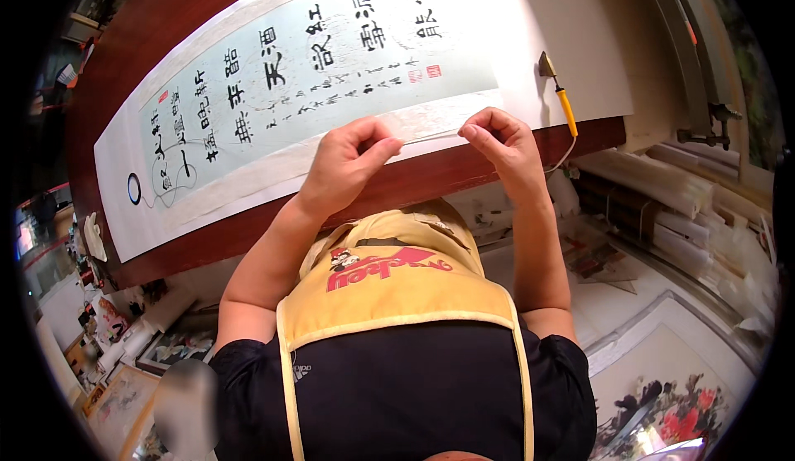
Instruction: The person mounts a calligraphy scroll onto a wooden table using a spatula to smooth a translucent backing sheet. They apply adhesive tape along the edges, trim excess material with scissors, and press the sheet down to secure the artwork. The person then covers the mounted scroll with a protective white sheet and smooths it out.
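A long calligraphy scroll (315, 72), pale green with black brush characters and a cream border, lies across a dark red-brown table (166, 14). My left hand (348, 163) pinches the near border of the scroll with thumb and fingers. My right hand (501, 142) pinches the same edge a little to the right. A thin pale strip or thread (431, 136) seems to run between the two hands along the border; I cannot tell exactly what it is.
A small iron with a yellow handle (559, 93) and cord lies on the white backing paper at the right. A black ring (133, 189) sits at the scroll's left end. Rolled papers (662, 180) and flower paintings (671, 395) lie beside and below the table.
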Motion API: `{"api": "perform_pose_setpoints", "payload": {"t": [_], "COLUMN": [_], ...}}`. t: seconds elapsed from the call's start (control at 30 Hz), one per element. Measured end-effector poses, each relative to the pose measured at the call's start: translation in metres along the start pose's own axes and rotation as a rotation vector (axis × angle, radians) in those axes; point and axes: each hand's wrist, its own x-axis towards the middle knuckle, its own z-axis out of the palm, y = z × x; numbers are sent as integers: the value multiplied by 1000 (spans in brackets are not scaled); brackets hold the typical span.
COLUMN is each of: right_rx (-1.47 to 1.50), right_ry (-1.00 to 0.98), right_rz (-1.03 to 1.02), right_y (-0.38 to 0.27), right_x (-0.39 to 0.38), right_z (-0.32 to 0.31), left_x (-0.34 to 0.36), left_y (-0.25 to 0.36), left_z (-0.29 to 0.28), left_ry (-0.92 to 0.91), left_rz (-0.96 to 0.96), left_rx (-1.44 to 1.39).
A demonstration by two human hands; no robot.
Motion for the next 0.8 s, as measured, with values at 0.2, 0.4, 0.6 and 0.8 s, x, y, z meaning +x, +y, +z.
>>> {"api": "perform_pose_setpoints", "payload": {"t": [0.2, 0.4, 0.6, 0.8], "right_rx": [162, 88, 482, 657], "right_ry": [13, -301, -313, -173], "right_rz": [9, 94, 326, 361], "right_y": [8, 17, 21, 16], "right_x": [11, 10, 11, 29], "right_z": [-31, -37, -2, 4], "left_x": [-4, -8, -6, -4], "left_y": [4, -2, -5, -9], "left_z": [27, 47, 56, 49], "left_ry": [65, 170, 189, 134], "left_rz": [-51, -131, -116, -155], "left_rx": [-88, -440, -533, -442]}}
